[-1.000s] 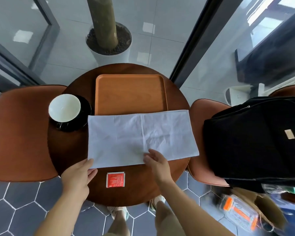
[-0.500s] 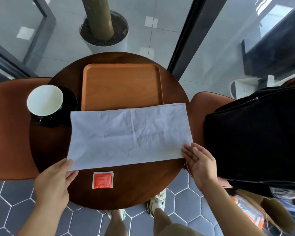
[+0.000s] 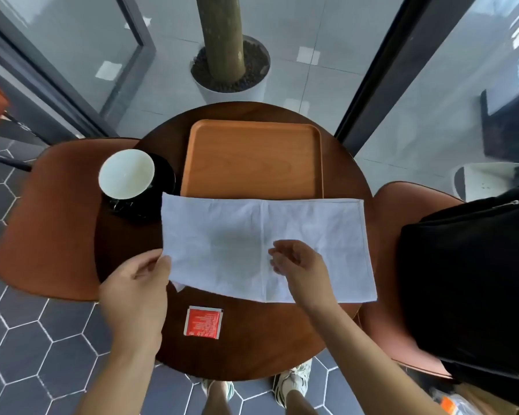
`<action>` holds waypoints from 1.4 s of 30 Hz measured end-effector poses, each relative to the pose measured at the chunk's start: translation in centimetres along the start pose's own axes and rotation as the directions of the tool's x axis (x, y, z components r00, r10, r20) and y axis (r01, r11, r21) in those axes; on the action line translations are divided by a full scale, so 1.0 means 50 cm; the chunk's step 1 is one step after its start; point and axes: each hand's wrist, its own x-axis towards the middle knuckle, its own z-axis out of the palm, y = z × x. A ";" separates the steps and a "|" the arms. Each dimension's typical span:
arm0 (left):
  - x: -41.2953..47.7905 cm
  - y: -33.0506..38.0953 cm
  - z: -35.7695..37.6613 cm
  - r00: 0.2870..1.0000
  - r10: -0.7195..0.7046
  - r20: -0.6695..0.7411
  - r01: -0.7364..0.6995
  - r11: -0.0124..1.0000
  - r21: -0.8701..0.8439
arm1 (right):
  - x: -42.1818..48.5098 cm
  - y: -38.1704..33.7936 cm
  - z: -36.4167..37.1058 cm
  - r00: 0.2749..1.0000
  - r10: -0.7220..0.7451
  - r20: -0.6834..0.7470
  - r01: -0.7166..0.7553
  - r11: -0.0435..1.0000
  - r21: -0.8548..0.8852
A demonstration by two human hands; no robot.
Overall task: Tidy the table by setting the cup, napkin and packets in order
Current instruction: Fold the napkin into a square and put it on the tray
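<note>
A white cloth napkin (image 3: 312, 235) lies spread flat across the round dark wooden table (image 3: 252, 348), its far edge over the near rim of an empty wooden tray (image 3: 252, 157). My left hand (image 3: 135, 289) pinches the napkin's near left corner, which is lifted slightly. Above the napkin's middle, near the centre crease, my right hand (image 3: 297, 265) hovers with its fingers loosely curled, holding nothing. A red packet (image 3: 203, 322) lies on the table in front of the napkin. At the left edge a white cup (image 3: 126, 173) stands on a black saucer (image 3: 162, 187).
Brown chairs stand left (image 3: 48, 220) and right (image 3: 402, 199) of the table; a black backpack (image 3: 468, 280) fills the right one. A potted tree trunk (image 3: 229, 55) stands beyond the table by glass walls. My feet show under the near table edge.
My right hand has come back from the napkin's right end to its middle. My left hand now pinches and lifts the near left corner. The camera view shifted.
</note>
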 end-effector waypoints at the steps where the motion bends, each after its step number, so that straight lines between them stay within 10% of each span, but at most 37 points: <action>1: -0.012 0.012 0.006 0.998 0.055 0.009 -0.055 0.997 0.046 | 0.011 -0.020 0.014 0.999 -0.018 0.039 0.017 1.000 0.005; 7: -0.093 0.060 0.057 0.862 0.474 0.181 -0.507 0.818 0.271 | 0.075 -0.173 0.070 0.969 -0.029 0.247 0.005 0.995 0.095; 16: -0.176 0.064 0.133 0.732 0.588 0.346 -0.675 0.694 0.251 | 0.137 -0.258 0.037 0.939 -0.270 0.211 0.343 0.713 -0.612; 25: -0.258 0.054 0.218 0.583 0.666 0.466 -0.789 0.601 0.129 | 0.132 -0.156 -0.119 0.985 -0.161 -0.054 0.140 0.949 -0.283; 42: -0.355 0.005 0.364 0.415 0.671 0.614 -0.866 0.498 0.041 | 0.149 -0.004 -0.285 0.973 -0.083 -0.214 0.036 0.976 -0.213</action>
